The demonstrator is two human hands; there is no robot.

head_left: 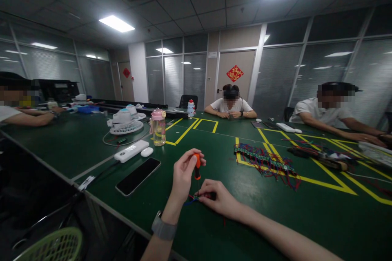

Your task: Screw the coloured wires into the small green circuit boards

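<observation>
An orange and black screwdriver (197, 167) stands nearly upright in my left hand (183, 171), whose fingers are closed around its handle. Its thin shaft points down at a small circuit board (195, 198) with red and blue wires, low over the green table. My right hand (218, 197) pinches the right side of that board, and its fingertips hide part of it. Whether the screwdriver tip touches the board is too small to tell. To the right lies a long row of small circuit boards (263, 155) with tangled red and blue wires.
Left of my hands are a phone (138, 176), a white mouse (147, 152), a white power strip (131, 151), a pink-lided bottle (158, 128) and white fans (127, 122). Yellow tape (327, 177) marks the table (245, 200). Other people sit across and at both sides. A green basket (58, 246) stands below the edge.
</observation>
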